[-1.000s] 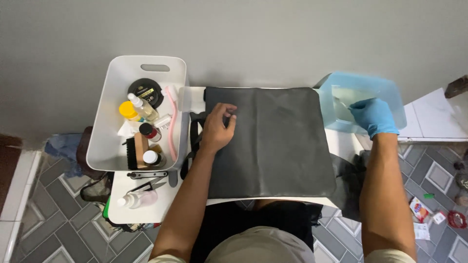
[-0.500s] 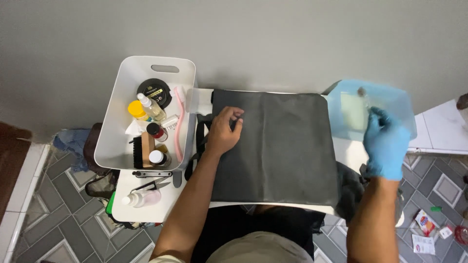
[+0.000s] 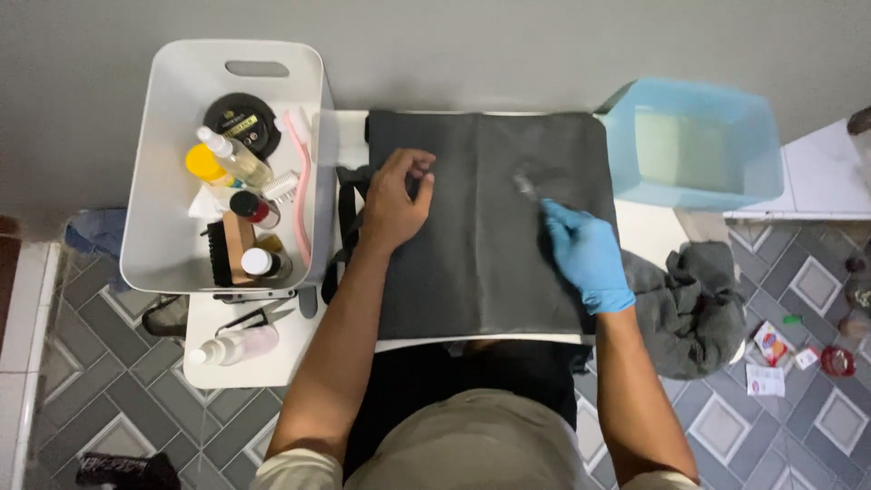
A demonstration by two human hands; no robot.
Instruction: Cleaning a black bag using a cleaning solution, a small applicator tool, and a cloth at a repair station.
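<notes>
The bare left hand (image 3: pixel 396 201) is pressing down on the dark grey fabric bag (image 3: pixel 485 227), fingers curled and holding nothing, seemingly pinning the cloth flat on the white desk (image 3: pixel 649 227). Just right of it, the blue-gloved right hand (image 3: pixel 585 257) is rubbing at a pale wet patch (image 3: pixel 544 181) on the bag; whether something is pinched in that grip cannot be told. Beyond it a blue tub (image 3: pixel 694 145) is sitting within reach. Left of the bare hand, a white basket (image 3: pixel 163 236) is keeping bottles and brushes handy.
</notes>
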